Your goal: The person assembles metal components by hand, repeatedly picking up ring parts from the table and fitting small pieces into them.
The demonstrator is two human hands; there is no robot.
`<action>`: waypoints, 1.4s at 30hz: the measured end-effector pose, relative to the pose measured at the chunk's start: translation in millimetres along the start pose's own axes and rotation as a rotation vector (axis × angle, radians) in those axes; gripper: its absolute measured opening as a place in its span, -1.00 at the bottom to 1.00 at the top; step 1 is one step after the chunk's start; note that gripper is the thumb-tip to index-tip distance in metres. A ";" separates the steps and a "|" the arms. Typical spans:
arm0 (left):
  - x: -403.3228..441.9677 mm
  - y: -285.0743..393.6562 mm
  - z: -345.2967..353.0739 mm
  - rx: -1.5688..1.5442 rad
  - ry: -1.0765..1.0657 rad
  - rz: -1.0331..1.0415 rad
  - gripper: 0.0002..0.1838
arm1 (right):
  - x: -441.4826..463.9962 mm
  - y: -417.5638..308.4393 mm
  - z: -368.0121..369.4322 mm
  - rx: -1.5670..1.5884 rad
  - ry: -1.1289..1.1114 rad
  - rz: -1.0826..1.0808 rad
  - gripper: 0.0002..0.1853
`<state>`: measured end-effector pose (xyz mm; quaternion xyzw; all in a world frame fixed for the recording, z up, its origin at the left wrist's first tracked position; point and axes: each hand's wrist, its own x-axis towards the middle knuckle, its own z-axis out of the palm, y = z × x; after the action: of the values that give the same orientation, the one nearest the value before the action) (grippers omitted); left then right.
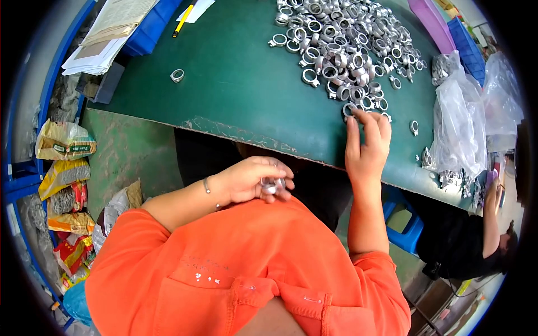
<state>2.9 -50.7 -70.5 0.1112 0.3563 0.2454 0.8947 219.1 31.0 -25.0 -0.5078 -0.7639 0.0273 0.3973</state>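
Observation:
My left hand [259,178] is in front of my chest, its fingers curled round small silvery metal rings [272,186]; how many is hidden by the fingers. At the near edge of a large heap of similar metal rings [342,47], my right hand [368,147] reaches over the green table. Its thumb and forefinger close at a metal ring [348,110] on the fringe of the heap. Many of these rings have a small lug on one side. One lone ring [177,75] lies at the left of the table, another ring [414,127] at the right.
Clear plastic bags [459,120] and small metal parts [454,180] lie at the table's right end. Blue bins [147,35], papers [106,39] and a yellow marker [183,21] are at the left. A person in black [462,243] sits right, near a blue stool [404,227].

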 end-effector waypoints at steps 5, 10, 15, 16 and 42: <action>47.4 -9.9 -37.1 -0.311 0.286 0.047 -0.62 | 3.6 5.3 6.4 -0.121 -0.072 -0.022 -0.81; 28.5 -2.9 -7.6 0.170 0.219 0.112 -0.68 | -9.8 -1.2 -1.8 0.526 -0.147 0.155 -0.77; -11.6 20.6 42.0 0.556 -0.072 0.338 -0.85 | -31.5 -15.7 -3.3 1.076 -0.239 0.132 -0.60; -14.6 25.4 51.0 0.474 -0.003 0.421 -0.86 | -32.2 -18.3 -1.4 1.095 -0.235 0.046 -0.60; -7.6 22.2 46.5 1.089 0.222 1.187 -0.82 | -35.9 -32.8 3.5 0.998 -0.264 0.117 -0.65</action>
<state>22.4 -36.9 -24.2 0.6763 0.3941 0.4809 0.3951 198.2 -12.2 -33.6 -0.2908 -0.6717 0.4741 0.4893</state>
